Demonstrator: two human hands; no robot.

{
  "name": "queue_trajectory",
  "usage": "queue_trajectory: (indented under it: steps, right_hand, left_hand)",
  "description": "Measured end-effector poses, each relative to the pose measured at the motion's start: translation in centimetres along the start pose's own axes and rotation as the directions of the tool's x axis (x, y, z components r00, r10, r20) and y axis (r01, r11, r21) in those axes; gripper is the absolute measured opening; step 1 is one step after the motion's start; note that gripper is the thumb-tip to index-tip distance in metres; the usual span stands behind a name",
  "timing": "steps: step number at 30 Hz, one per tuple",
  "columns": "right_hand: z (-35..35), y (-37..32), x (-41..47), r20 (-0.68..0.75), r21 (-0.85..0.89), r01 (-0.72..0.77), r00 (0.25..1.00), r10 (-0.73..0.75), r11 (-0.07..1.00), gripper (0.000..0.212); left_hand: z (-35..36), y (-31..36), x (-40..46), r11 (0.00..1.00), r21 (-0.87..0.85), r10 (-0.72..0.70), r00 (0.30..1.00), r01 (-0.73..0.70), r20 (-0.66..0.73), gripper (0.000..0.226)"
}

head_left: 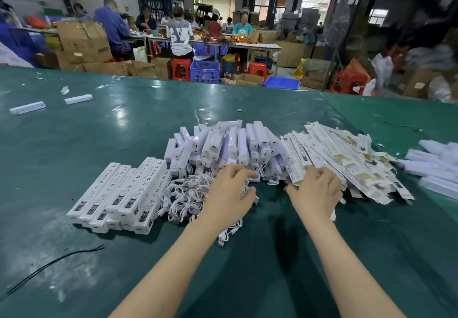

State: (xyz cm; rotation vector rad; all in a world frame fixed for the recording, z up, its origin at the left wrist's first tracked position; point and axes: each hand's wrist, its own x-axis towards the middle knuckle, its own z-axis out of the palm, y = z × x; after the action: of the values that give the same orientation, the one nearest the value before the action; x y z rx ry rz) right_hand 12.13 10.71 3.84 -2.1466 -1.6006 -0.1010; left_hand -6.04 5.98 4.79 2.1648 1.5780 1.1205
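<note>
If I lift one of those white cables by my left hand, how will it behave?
Probably floppy: the white cables lie in loose, bent coils. One would likely drag its neighbours along, since they look tangled in one heap. Probably light too, being thin.

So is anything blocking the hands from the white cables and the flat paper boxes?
No, nothing visible. The left hand rests on the white cables, and the right hand curls its fingers onto the flat paper boxes. Only bare green table lies between the two hands.

packed boxes [119,193] | black wire [49,265] | blue crate [204,71] | red stool [181,69] | blurred white bars [436,169], possibly boxes
</note>
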Motion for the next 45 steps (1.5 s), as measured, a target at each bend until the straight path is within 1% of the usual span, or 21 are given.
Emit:
queue_trajectory:
  steps: [2, 4, 7, 9, 11, 13, 16, 18, 20, 21, 22, 23, 24, 25, 26, 29, 31, 33, 36, 40, 45]
  right_hand:
    - [0.4, 0.5, 0.5, -0.008, -0.145, 0.052, 0.999, -0.054, 0.988, 0.044]
    - [0.7, 0.9, 0.5, -0.091, -0.165, 0.089, 0.99, -0.105, 0.982, 0.027]
    - [0.9, 1.6, 0.3, -0.244, -0.029, 0.135, 0.96, -0.138, 0.99, 0.014]
    - [0.7, 1.9, 0.2, -0.337, 0.221, 0.121, 0.941, -0.04, 0.968, 0.011]
    - [0.3, 1.9, 0.3, -0.252, 0.592, 0.007, 0.951, 0.177, 0.806, 0.01]
    - [0.0, 1.7, 0.3, -0.119, 0.812, -0.091, 0.941, 0.317, 0.576, 0.011]
    - [-0.7, 1.8, -0.1, 0.035, 0.958, -0.143, 0.919, 0.392, 0.25, 0.01]
    - [-0.9, 2.1, -0.7, 0.091, 0.983, -0.146, 0.915, 0.394, 0.112, 0.009]
    - [-0.8, 2.9, -1.3, 0.157, 0.985, -0.173, 0.928, 0.339, 0.017, 0.011]
    - [-0.7, 3.3, -1.6, 0.196, 0.98, -0.198, 0.944, 0.264, -0.022, 0.012]
    - [-0.6, 3.6, -1.8, 0.232, 0.973, -0.226, 0.958, 0.167, -0.054, 0.012]
    - [-0.5, 3.9, -2.0, 0.25, 0.967, -0.246, 0.966, 0.064, -0.061, 0.01]
    - [-0.5, 4.1, -2.1, 0.245, 0.969, -0.246, 0.969, -0.033, -0.029, 0.008]
    - [-0.5, 4.2, -2.2, 0.231, 0.973, -0.229, 0.966, -0.116, 0.033, 0.008]
    - [-0.6, 4.3, -2.2, 0.226, 0.972, -0.21, 0.957, -0.18, 0.1, 0.009]
    - [-0.5, 4.4, -2.4, 0.218, 0.959, -0.158, 0.942, -0.256, 0.238, 0.011]
    - [-0.3, 4.3, -2.4, 0.202, 0.96, -0.145, 0.95, -0.237, 0.239, 0.016]
    - [-0.2, 3.9, -2.6, 0.212, 0.964, -0.17, 0.955, -0.208, 0.204, 0.028]
    - [0.3, 2.9, -3.0, 0.301, 0.945, -0.26, 0.931, -0.208, 0.2, 0.044]
    - [0.7, 2.0, -3.9, 0.353, 0.925, -0.291, 0.896, -0.268, 0.245, 0.031]
    - [0.4, 1.6, -4.4, 0.364, 0.919, -0.294, 0.888, -0.281, 0.262, 0.02]
  left_hand:
    - [0.5, 0.2, -0.2, 1.0, -0.017, 0.016, 1.0, -0.016, 0.007, 0.028]
    - [0.8, 0.4, -0.3, 0.998, -0.055, 0.013, 1.0, -0.011, 0.028, 0.026]
    - [1.2, 0.3, -0.4, 0.995, -0.097, 0.015, 0.999, -0.011, 0.043, 0.022]
    - [1.6, 0.3, -0.5, 0.992, -0.127, 0.023, 0.999, -0.016, 0.05, 0.021]
    - [2.0, 0.4, -0.5, 0.985, -0.174, 0.01, 0.999, -0.001, 0.053, 0.02]
    - [2.5, 0.6, -0.6, 0.975, -0.221, 0.006, 0.998, 0.007, 0.055, 0.021]
    - [3.0, 1.1, -0.6, 0.974, -0.221, 0.047, 0.999, -0.044, 0.005, 0.027]
    - [3.0, 1.6, -0.2, 0.959, -0.28, 0.03, 0.999, -0.04, -0.039, 0.029]
    - [2.8, 2.3, 0.7, 0.86, -0.492, -0.162, 0.987, 0.136, -0.011, 0.021]
    - [2.7, 2.7, 1.1, 0.703, -0.649, -0.316, 0.945, 0.29, 0.08, 0.016]
    - [2.5, 3.1, 1.3, 0.462, -0.767, -0.431, 0.868, 0.446, 0.245, 0.018]
    - [2.4, 3.4, 1.5, 0.214, -0.793, -0.462, 0.775, 0.57, 0.432, 0.03]
    - [2.3, 3.5, 1.4, 0.036, -0.75, -0.425, 0.69, 0.66, 0.587, 0.047]
    - [2.2, 3.4, 1.1, -0.054, -0.689, -0.349, 0.633, 0.723, 0.691, 0.061]
    - [2.2, 3.3, 0.9, -0.088, -0.636, -0.256, 0.6, 0.766, 0.758, 0.071]
    - [1.8, 3.1, 0.2, -0.017, -0.56, -0.08, 0.557, 0.829, 0.827, 0.064]
    - [2.0, 3.1, -0.2, 0.123, -0.541, -0.087, 0.552, 0.832, 0.829, 0.039]
    - [2.9, 3.2, -0.8, 0.192, -0.55, -0.106, 0.574, 0.813, 0.812, 0.017]
    - [4.3, 3.3, -1.3, 0.133, -0.575, -0.131, 0.589, 0.808, 0.797, 0.021]
    - [5.1, 3.2, -1.5, 0.074, -0.59, -0.155, 0.594, 0.804, 0.789, 0.048]
    - [4.7, 2.3, -2.2, -0.033, -0.686, -0.093, 0.681, 0.727, 0.726, 0.048]
